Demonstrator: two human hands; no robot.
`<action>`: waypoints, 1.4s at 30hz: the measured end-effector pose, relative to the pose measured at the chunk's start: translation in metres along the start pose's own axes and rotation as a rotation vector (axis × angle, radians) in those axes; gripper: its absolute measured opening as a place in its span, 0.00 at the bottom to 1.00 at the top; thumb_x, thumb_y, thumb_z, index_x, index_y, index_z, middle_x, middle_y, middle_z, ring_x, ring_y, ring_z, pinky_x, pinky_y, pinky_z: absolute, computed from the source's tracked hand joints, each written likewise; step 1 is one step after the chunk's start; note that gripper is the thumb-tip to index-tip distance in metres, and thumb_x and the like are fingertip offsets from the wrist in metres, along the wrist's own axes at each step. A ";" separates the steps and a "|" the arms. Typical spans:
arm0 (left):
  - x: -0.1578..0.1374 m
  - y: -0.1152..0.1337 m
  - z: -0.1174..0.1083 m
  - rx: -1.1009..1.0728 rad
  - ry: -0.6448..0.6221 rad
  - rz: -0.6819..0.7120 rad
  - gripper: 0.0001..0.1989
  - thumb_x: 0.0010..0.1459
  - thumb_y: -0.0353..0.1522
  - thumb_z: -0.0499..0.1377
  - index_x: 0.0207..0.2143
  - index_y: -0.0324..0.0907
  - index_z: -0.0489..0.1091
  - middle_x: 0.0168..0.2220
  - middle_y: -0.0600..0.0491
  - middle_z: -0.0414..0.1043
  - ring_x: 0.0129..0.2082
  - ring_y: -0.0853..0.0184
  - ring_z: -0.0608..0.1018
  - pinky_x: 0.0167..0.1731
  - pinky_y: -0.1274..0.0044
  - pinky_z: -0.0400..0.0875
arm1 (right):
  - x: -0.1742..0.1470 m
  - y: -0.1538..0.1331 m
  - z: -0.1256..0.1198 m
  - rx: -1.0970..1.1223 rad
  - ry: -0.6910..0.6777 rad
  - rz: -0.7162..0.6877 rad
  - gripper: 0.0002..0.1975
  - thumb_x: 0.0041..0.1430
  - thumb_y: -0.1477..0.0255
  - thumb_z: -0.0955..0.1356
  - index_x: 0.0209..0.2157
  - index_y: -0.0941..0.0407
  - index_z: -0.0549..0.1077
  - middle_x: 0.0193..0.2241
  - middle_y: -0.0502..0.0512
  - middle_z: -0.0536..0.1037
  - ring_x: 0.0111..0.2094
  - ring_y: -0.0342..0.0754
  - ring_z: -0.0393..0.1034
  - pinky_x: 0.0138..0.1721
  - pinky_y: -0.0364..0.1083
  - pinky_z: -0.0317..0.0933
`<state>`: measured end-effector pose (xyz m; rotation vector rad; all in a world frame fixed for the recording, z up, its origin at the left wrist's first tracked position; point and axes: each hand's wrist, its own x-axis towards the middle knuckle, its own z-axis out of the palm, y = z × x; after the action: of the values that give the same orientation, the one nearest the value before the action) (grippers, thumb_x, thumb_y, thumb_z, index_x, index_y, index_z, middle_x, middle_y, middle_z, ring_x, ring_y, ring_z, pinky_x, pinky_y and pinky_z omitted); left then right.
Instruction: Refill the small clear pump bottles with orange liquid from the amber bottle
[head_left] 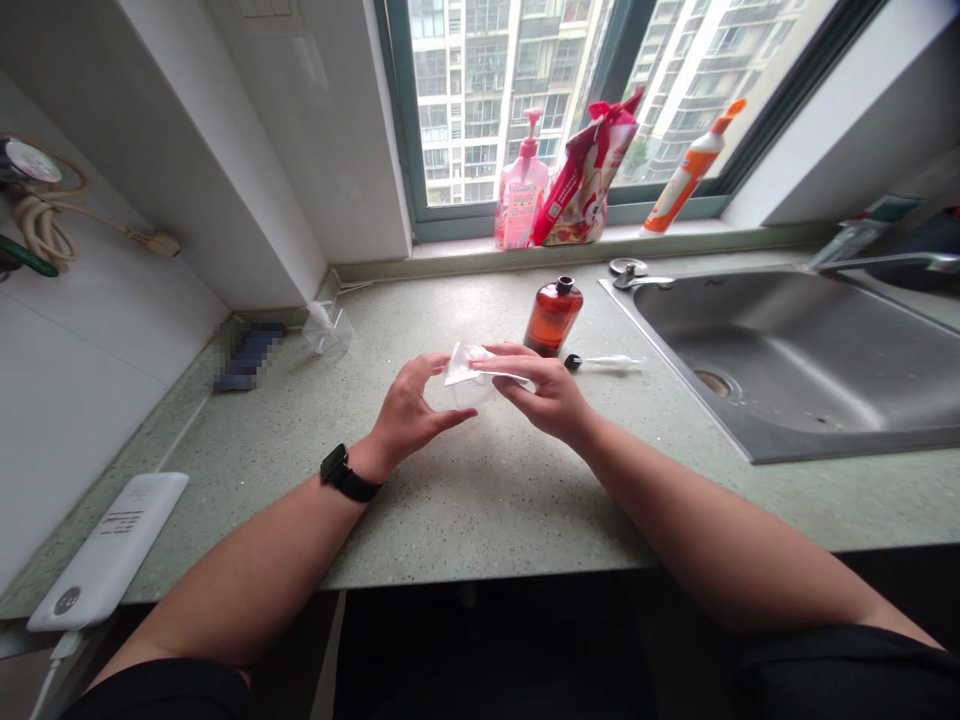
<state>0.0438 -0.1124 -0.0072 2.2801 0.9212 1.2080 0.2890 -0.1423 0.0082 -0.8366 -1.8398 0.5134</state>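
A small clear container (471, 392), apparently plastic, is between my hands above the counter. My left hand (411, 405) curves around its left side, thumb at the front and fingers behind. My right hand (544, 390) pinches a thin white sheet, like a tissue (463, 364), against the container's top. Fingers hide part of both, so the exact contact is hard to make out. Just behind my right hand an amber bottle (553, 318) stands upright with its neck uncapped. Beside it lies a black-capped pump top (574, 362) with a clear tube.
A steel sink (795, 350) fills the right side. Another clear container (328, 330) stands at back left, near a blurred dark object (251, 357). A white power bank (112, 550) lies front left. A pink pump bottle (521, 200), red bag (589, 180) and orange-white bottle (684, 185) line the sill.
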 end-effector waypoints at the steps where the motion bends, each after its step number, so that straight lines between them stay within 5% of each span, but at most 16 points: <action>1: 0.000 0.000 0.000 0.007 0.015 -0.017 0.37 0.53 0.51 0.76 0.59 0.46 0.70 0.55 0.46 0.78 0.53 0.54 0.82 0.56 0.59 0.79 | 0.000 0.001 0.001 0.017 0.007 0.018 0.15 0.70 0.68 0.70 0.55 0.45 0.84 0.53 0.54 0.87 0.64 0.55 0.75 0.69 0.61 0.66; 6: 0.000 0.000 -0.002 0.033 0.080 -0.087 0.36 0.54 0.50 0.76 0.58 0.46 0.70 0.56 0.45 0.77 0.55 0.53 0.81 0.55 0.58 0.81 | -0.001 0.004 0.005 0.037 0.033 0.049 0.16 0.71 0.67 0.71 0.57 0.44 0.82 0.56 0.55 0.85 0.67 0.56 0.73 0.70 0.62 0.65; 13: 0.003 -0.013 -0.006 0.074 0.159 -0.149 0.36 0.52 0.50 0.77 0.57 0.46 0.70 0.55 0.45 0.77 0.53 0.53 0.81 0.57 0.58 0.79 | -0.005 0.002 0.011 -0.109 0.003 0.043 0.14 0.70 0.70 0.70 0.51 0.42 0.84 0.53 0.50 0.86 0.67 0.56 0.72 0.75 0.70 0.51; 21: 0.002 -0.018 -0.009 0.135 0.137 -0.105 0.37 0.53 0.50 0.76 0.59 0.47 0.71 0.55 0.45 0.77 0.53 0.53 0.80 0.57 0.58 0.77 | -0.002 0.009 0.003 0.014 0.331 0.261 0.14 0.69 0.60 0.72 0.51 0.48 0.85 0.53 0.55 0.87 0.59 0.56 0.80 0.66 0.60 0.69; 32: 0.001 -0.002 -0.009 0.244 -0.025 0.024 0.34 0.60 0.51 0.72 0.62 0.48 0.71 0.57 0.46 0.78 0.56 0.49 0.77 0.59 0.57 0.69 | -0.004 -0.004 0.011 -0.183 0.058 -0.079 0.16 0.70 0.73 0.69 0.54 0.44 0.84 0.53 0.49 0.86 0.62 0.54 0.77 0.66 0.62 0.70; 42: 0.000 -0.003 -0.006 0.178 0.010 -0.017 0.34 0.58 0.52 0.73 0.60 0.47 0.71 0.55 0.45 0.79 0.53 0.52 0.81 0.60 0.56 0.73 | -0.005 -0.001 0.002 -0.420 -0.043 -0.241 0.15 0.68 0.72 0.72 0.50 0.40 0.84 0.57 0.44 0.84 0.64 0.56 0.74 0.70 0.65 0.62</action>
<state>0.0377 -0.1100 -0.0052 2.3996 1.0891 1.1738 0.2882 -0.1467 0.0053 -0.8642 -2.0890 -0.0121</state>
